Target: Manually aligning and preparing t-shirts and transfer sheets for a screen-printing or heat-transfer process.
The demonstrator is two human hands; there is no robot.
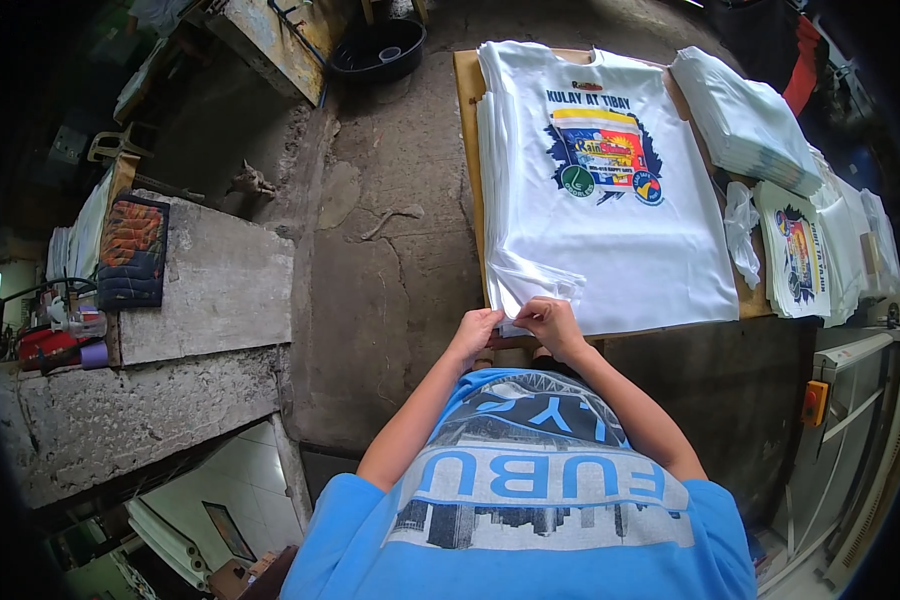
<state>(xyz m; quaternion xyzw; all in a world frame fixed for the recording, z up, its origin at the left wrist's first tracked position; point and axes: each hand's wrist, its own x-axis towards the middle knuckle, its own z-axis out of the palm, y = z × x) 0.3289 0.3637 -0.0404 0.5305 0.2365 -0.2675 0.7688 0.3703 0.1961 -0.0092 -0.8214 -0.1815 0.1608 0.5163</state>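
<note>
A white T-shirt (630, 265) with a colourful printed chest design lies on top of a stack of white shirts, its neckline at the far end. At the stack's near left corner the top layers are turned back into loose folds. My left hand (479, 328) is closed on the shirt's edge there. Close beside it, my right hand (552, 326) pinches the same bit of white cloth, fingertips together. The exact layer between the fingers is too small to make out.
The stack rests on a wooden table (467, 100). To its right are a folded shirt pile (745, 115), a clear plastic bag (741, 225) and more printed shirts (798, 250). A black basin (378, 50) sits far off on the concrete floor. A concrete ledge (205, 280) stands at left.
</note>
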